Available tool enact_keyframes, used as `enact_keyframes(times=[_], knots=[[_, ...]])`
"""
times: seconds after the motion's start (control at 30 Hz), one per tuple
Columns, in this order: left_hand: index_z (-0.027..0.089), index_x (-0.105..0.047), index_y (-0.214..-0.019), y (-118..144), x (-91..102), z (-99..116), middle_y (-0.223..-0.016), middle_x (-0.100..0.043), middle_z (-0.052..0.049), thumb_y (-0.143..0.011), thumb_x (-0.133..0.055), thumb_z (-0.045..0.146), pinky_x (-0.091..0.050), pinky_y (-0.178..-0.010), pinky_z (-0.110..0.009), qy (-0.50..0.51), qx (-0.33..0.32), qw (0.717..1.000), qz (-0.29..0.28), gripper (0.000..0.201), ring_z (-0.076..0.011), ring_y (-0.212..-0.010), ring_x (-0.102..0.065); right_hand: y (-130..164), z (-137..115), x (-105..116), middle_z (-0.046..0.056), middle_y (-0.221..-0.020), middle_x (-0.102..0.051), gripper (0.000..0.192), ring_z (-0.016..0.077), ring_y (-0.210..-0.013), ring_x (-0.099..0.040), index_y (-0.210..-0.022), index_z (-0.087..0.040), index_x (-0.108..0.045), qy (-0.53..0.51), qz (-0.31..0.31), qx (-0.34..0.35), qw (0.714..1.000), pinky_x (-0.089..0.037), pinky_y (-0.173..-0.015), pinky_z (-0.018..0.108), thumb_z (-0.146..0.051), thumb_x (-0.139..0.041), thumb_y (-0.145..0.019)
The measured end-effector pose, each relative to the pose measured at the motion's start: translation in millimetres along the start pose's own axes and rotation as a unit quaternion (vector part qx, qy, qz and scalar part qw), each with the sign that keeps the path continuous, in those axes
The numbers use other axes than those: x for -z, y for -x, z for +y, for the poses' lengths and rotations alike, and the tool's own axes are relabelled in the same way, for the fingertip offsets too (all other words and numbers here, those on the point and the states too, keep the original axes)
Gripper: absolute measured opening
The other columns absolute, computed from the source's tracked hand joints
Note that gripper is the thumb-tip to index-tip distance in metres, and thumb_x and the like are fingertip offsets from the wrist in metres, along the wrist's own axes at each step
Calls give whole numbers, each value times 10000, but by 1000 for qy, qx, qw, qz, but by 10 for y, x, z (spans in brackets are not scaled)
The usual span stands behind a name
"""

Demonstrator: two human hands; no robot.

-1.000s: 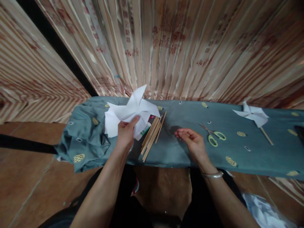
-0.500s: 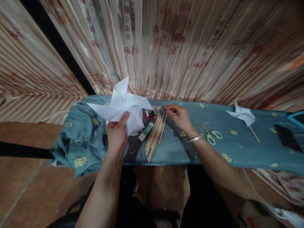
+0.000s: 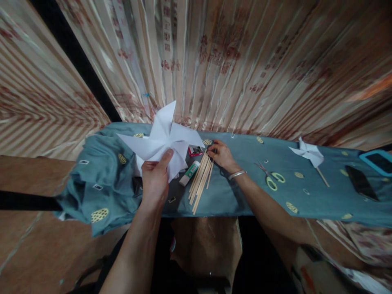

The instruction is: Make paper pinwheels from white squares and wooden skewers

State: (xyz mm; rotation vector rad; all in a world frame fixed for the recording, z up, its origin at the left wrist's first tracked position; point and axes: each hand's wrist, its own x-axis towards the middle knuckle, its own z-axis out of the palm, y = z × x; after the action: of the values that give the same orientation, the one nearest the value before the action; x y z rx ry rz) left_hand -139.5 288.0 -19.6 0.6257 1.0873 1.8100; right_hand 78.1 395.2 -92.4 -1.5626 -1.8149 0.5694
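My left hand point(image 3: 156, 175) grips a white paper pinwheel point(image 3: 165, 143), its thumb pressing near the folded centre and the fingers behind it. Under the pinwheel, more white paper shows in part. My right hand point(image 3: 223, 156), with a silver bangle at the wrist, has its thumb and fingertips pinched together at the upper ends of several wooden sticks point(image 3: 200, 179). What lies between those fingertips is too small to make out. Left of the sticks are a green-and-white glue stick point(image 3: 190, 173) and a small red box point(image 3: 195, 151) with dark bits in it.
To the right on the blue-green cloth point(image 3: 241, 196) lie scissors point(image 3: 271, 177) with light green handles and a smaller pinwheel point(image 3: 309, 152) on a stick. A dark phone point(image 3: 361, 182) and a blue-framed object point(image 3: 378, 162) lie at the far right. A patterned curtain point(image 3: 208, 61) hangs behind.
My right hand has moved left and slightly down, onto the sticks' upper ends. The pinwheel in my left hand has shifted slightly right. The view has turned a little.
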Motion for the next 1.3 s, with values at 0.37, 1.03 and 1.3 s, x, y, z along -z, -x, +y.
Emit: enact_keyframes(times=[0.37,1.03,1.3], knots=[[180,-742,-799,33,-77,-14,-831,-771,-51,-598,-817,336,-586,-749,-319,9,8,1000,-1,265,-238,-869,-715,-121,109,26,33,-907,-732,52,220,-1077,-630,-668,-214,-679,-156,99,-61,981,-461,-984,383,-255,-670,-699],[139,-748,-748,330,-695,-538,-779,-760,-55,-545,-839,377,-551,-642,-282,-118,77,985,-96,326,-199,-706,-685,1392,454,1104,158,-984,-752,208,297,-937,-698,-977,-138,-725,177,3,41,983,-536,-862,419,-210,-567,-863],[151,-754,-784,409,-812,-745,-799,-762,-56,-612,-821,379,-537,-605,-262,-172,68,974,-133,294,-203,-722,-697,1395,551,1141,104,-1045,-760,249,232,-966,-720,-1036,-156,-729,108,-35,35,993,-556,-898,349,-158,-525,-893]])
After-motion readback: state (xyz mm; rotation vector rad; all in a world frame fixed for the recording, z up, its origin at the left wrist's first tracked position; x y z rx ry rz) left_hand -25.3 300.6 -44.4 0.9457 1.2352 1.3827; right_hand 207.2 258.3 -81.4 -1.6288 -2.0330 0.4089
